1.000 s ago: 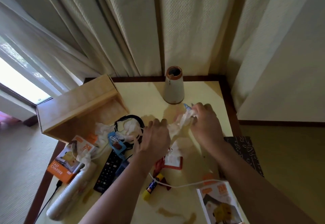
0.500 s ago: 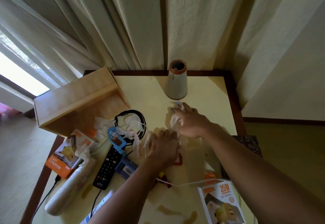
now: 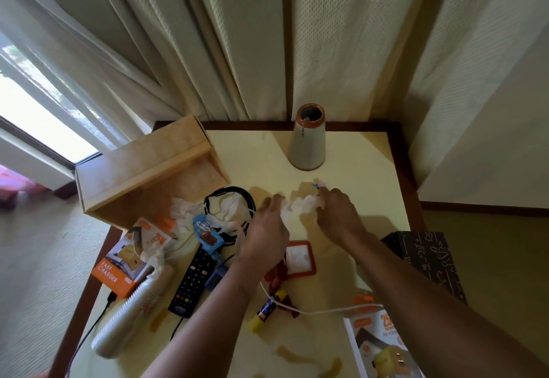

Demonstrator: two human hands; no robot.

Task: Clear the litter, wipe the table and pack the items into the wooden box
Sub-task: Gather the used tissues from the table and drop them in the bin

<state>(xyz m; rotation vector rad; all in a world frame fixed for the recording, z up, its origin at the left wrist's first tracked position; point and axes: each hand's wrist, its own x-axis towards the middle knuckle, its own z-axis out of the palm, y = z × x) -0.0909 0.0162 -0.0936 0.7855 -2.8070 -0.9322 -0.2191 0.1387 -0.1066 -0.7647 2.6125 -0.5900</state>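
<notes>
Crumpled tissue [image 3: 303, 204]: white wad at mid-table, its ends gripped by the left hand [image 3: 264, 235] and the right hand [image 3: 335, 214].
Wooden box [image 3: 142, 170]: pale, tipped on its side, far left, open side facing right.
Loose tissues [image 3: 184, 211]: white, crumpled, just beside the box.
Remote [image 3: 196, 279]: black, flat, near left.
Table [image 3: 356, 164]: cream top, brown stains near.

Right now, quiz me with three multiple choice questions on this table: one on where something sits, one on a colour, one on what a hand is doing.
1. Where does the vase stand? A near left corner; B the table's far edge; C dead centre.
2. What colour is the fast charger box's label band? A orange; B green; C purple.
3. What is the right hand doing? A lying flat; B pointing up; C gripping crumpled tissue.
Answers: B, it stands by the rear rim; A, the band reads orange; C, its fingers curl on the tissue.
</notes>
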